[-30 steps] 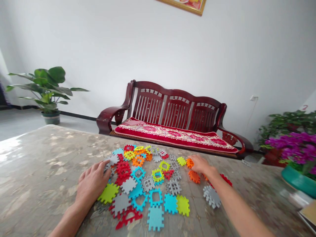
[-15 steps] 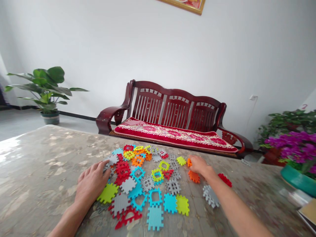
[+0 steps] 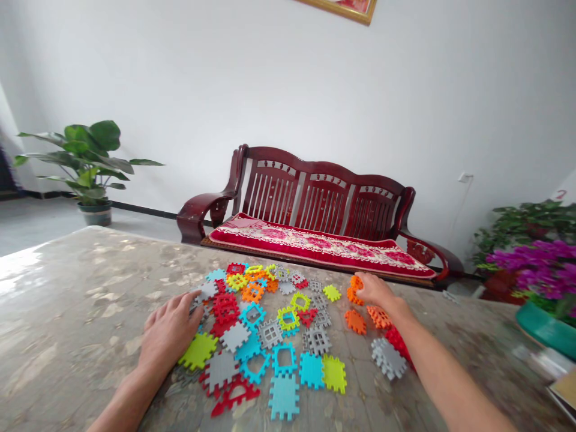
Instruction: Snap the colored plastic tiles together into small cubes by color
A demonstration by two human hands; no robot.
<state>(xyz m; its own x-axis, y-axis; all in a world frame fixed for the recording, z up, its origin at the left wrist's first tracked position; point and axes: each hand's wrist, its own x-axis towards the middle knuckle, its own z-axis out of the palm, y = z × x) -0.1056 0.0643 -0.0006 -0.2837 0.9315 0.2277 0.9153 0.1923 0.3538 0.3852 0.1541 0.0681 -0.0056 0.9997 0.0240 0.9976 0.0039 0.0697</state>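
My left hand [image 3: 173, 324] lies on the left edge of a pile of notched plastic building tiles, fingers stretched out and slightly apart. Its fingertips reach a light grey tile [image 3: 207, 291], and a lime green tile [image 3: 198, 351] is just below the palm. On the right, my right hand [image 3: 377, 291] pinches an orange window tile [image 3: 354, 290], tilted up from the table. Close beneath it are a flat orange tile [image 3: 355, 322] and another orange window tile [image 3: 378, 317]. A grey tile [image 3: 387, 359] and red tiles [image 3: 398, 342] lie beside my right forearm, which partly covers the red ones.
Between my hands spread red, blue, grey, orange and green tiles, several overlapping, with a blue tile [image 3: 284, 396] nearest me. A patterned cloth covers the table [image 3: 81, 288]. A purple flower pot [image 3: 546, 327] stands at the right edge. Beyond is a wooden bench [image 3: 321, 198].
My right hand has shifted slightly right and turned, tilting up the orange window tile. Another orange window tile now shows below it. My left hand stays put.
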